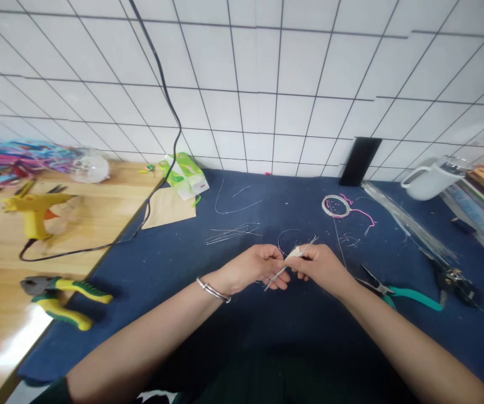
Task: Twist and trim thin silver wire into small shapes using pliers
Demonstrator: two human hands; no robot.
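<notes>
Both hands meet over the dark blue mat (pixel 174 286), around a small bundle of thin silvery wires (pixel 272 279) that lies at a slant. My right hand (pixel 320 266) pinches the bundle's upper part, where a cream-coloured strip (pixel 296 252) shows between the fingers. With its fingers curled, my left hand (pixel 263 266) grips lower down near the bundle's middle. Just behind the fingers a thin curved strand with small pink beads (pixel 281 247) rests on the mat. Whether the strand is joined to the bundle is hidden by the fingers.
Loose wires (pixel 233 231) lie beyond my left hand. Teal-handled pliers (pixel 410 294), a clear ring with pink beads (pixel 335 206), a long wire bundle (pixel 406 216) and a white mug (pixel 427 178) are rightward. Yellow-green pliers (pixel 65 297), a yellow glue gun (pixel 35 210) and its cable are leftward.
</notes>
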